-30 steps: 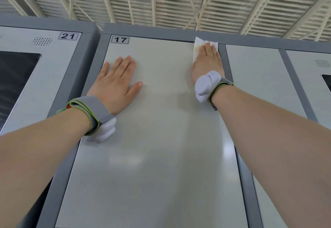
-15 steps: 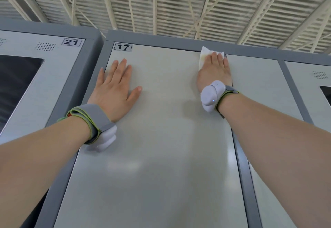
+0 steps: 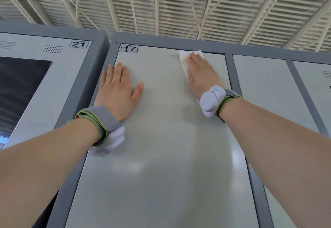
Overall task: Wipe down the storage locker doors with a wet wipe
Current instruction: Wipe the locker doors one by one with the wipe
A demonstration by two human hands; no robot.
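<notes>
Our right hand [image 3: 200, 76] presses the white wet wipe [image 3: 184, 58], fingers straight, on the far right corner of the pale grey metal locker door 17 [image 3: 161, 156]; our left hand [image 3: 116, 91] lies spread flat beside it. The seemingly yellowed wipe may smear grime

left arm [image 3: 44, 165] and right arm [image 3: 277, 147] both extended; my left hand [image 3: 116, 91] flat, fingers straight, thumb splayed out; my right hand [image 3: 200, 74] flat too, fingers together, tilted left, sits higher

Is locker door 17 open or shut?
Shut. Door 17 sits flush inside its grey frame, with no gap showing.
</notes>
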